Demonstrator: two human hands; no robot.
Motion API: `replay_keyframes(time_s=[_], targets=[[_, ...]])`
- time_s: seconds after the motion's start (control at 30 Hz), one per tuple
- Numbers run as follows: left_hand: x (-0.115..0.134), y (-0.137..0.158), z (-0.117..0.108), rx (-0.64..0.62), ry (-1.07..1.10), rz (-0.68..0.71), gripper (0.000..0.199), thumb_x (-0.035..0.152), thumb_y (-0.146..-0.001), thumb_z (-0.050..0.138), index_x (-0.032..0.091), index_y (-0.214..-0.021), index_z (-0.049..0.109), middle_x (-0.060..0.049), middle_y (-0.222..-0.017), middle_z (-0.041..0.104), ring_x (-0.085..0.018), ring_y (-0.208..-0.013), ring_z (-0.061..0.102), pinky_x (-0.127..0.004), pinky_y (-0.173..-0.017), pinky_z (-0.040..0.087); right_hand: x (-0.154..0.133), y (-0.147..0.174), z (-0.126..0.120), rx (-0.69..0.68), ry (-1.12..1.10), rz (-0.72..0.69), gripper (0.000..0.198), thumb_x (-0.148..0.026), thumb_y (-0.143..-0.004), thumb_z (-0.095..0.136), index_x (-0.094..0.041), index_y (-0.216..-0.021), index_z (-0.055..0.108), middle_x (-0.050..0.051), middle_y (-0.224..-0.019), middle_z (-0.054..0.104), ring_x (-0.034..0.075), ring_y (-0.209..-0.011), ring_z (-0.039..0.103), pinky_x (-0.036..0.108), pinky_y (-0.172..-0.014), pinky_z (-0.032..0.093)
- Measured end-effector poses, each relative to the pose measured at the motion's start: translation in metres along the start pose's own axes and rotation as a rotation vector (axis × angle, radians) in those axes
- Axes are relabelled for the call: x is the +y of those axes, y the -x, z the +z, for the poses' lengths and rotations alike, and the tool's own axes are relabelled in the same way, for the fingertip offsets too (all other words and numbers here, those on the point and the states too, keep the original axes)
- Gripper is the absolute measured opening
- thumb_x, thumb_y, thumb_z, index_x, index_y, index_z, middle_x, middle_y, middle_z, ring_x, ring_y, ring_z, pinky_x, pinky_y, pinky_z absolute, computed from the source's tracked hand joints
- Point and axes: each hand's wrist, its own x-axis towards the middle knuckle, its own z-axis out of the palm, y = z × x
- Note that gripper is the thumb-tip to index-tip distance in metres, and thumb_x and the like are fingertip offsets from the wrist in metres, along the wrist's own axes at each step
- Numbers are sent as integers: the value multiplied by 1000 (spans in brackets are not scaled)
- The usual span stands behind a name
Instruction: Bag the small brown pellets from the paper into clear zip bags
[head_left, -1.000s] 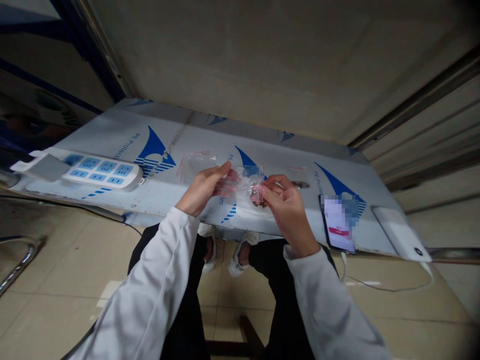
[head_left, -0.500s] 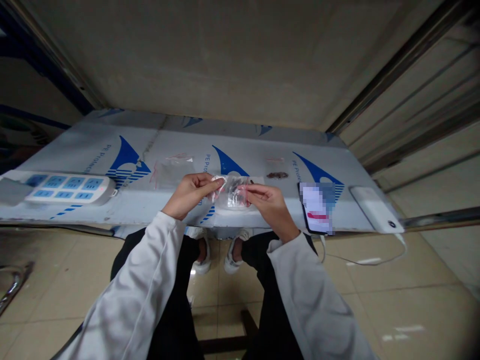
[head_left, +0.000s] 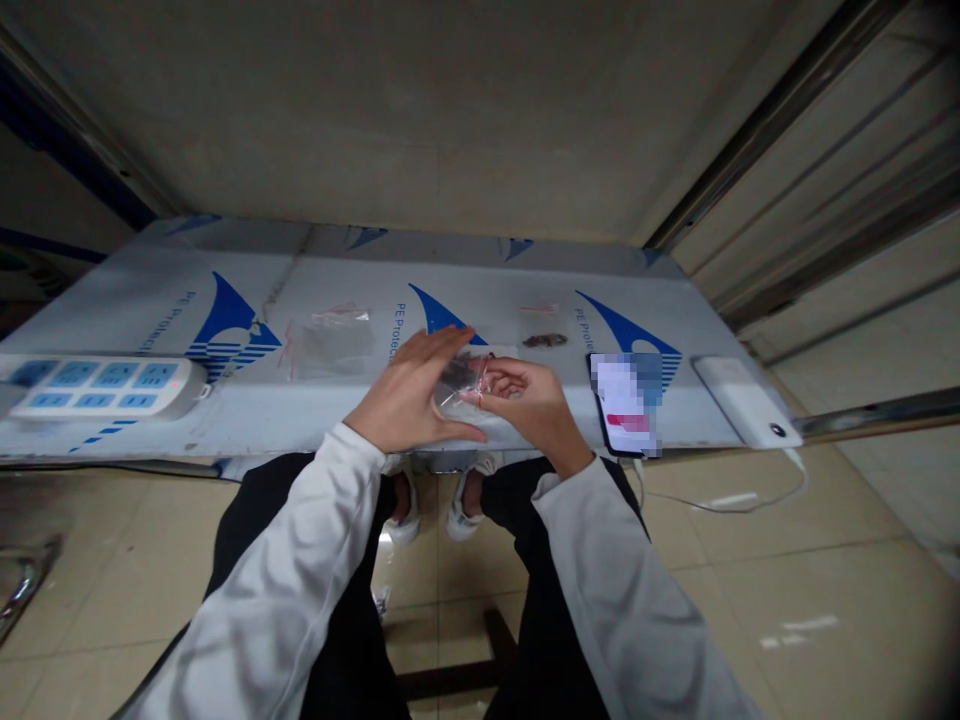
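My right hand (head_left: 531, 402) pinches a small clear zip bag (head_left: 459, 384) with a red strip along its edge, above the near middle of the table. My left hand (head_left: 411, 392) is spread, thumb apart from the fingers, close around the bag's left side; whether it touches the plastic I cannot tell. More flat clear bags (head_left: 334, 345) with red strips lie to the left of my left hand. Beyond my right hand lies another bag with a small dark brown item (head_left: 545, 340) at its lower end; its kind is unclear.
The table (head_left: 450, 262) is covered in film printed with blue marks. At the left lies a white power strip (head_left: 112, 388) with blue sockets. A phone (head_left: 628, 405) and a white power bank (head_left: 742, 400) with a cable lie to the right. A wall stands behind.
My left hand has let go of the bag's left end and opened out, its fingers now spread beside it. My right hand keeps its pinch. The view has shifted slightly.
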Motion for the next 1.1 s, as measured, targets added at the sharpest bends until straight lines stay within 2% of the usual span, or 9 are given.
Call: replay_keyframes(time_s=[0.1,0.17,0.23,0.3,0.37,0.5,0.67,0.87,1.1], targets=[[0,-2,8,16,-4,4,59,43,-69,73,18,-120,55,-12,-120,64,-28,-112,59,-42,-100,41,-4,-3,1,1,140,-157,32,-30,-62,80,-18,-91,74,-1,-69,60,10,-58,51,24,-56,46],[-2,-3,8,114,18,-74,38,38,-74,70,18,-104,61,-7,-100,70,-22,-93,65,-34,-85,48,-4,-7,-3,95,213,-279,18,-28,-72,73,-19,-88,73,2,-78,62,12,-67,56,25,-63,48],[-7,-3,6,265,54,-176,31,40,-72,71,18,-93,62,-3,-86,69,-18,-79,65,-29,-76,49,1,-13,-11,179,305,-334,11,-25,-78,66,-19,-85,72,3,-81,63,13,-71,58,26,-66,48],[-12,-3,3,416,107,-258,30,40,-70,73,19,-88,61,-1,-80,67,-16,-74,63,-28,-74,48,11,-18,-17,128,440,-316,8,-17,-77,65,-18,-83,70,2,-80,64,13,-69,58,26,-66,48],[-15,-3,1,520,176,-307,32,37,-69,74,19,-90,59,0,-78,64,-14,-73,60,-27,-74,48,24,-22,-17,-25,582,-282,15,-9,-72,66,-17,-85,69,2,-81,64,13,-69,58,26,-69,47],[-15,-5,0,604,439,-359,39,30,-66,76,19,-97,56,1,-76,61,-13,-72,60,-30,-76,48,45,-25,-2,-178,772,-234,23,-2,-70,63,-15,-88,67,5,-89,65,15,-81,58,29,-80,46],[-12,-6,-5,648,810,-410,38,30,-68,74,23,-99,53,3,-75,62,-14,-69,61,-33,-76,49,53,-26,11,-175,874,-180,17,-5,-75,59,-16,-87,67,6,-89,65,17,-84,58,29,-83,44],[-18,-4,-7,702,818,-458,39,34,-65,77,22,-95,57,2,-76,63,-13,-66,59,-32,-72,49,54,-25,12,-121,912,-110,24,-4,-75,52,-17,-90,67,5,-87,66,15,-73,58,26,-76,45],[-15,-5,-7,678,805,-467,35,32,-66,75,22,-93,55,2,-75,63,-15,-71,62,-34,-76,50,56,-23,17,-16,952,-108,27,-4,-72,51,-17,-87,69,7,-89,69,18,-78,62,28,-76,47]])
